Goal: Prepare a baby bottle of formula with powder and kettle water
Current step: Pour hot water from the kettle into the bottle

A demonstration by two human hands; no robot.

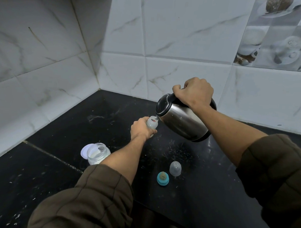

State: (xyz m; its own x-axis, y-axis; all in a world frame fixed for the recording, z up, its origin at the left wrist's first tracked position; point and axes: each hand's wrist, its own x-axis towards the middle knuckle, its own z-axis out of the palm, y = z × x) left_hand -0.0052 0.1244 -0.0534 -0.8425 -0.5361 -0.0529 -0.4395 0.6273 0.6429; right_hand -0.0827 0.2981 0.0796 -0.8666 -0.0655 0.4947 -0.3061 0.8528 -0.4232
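Note:
My left hand point(141, 129) grips a small translucent baby bottle point(152, 124) that stands uncapped on the black counter point(59, 170). My right hand point(194, 93) holds the black handle of a steel kettle point(183, 121), which is tilted to the left. Its spout rests right over the bottle's mouth. An open jar of white powder point(98, 153) stands to the near left, partly hidden by my left forearm, with its white lid point(84, 151) beside it. The teal nipple ring point(163, 178) and the clear cap point(175, 168) lie on the counter nearer to me.
White marble-look tiled walls point(182, 46) meet in a corner behind the counter. White specks and scratches mark the dark counter surface around the bottle.

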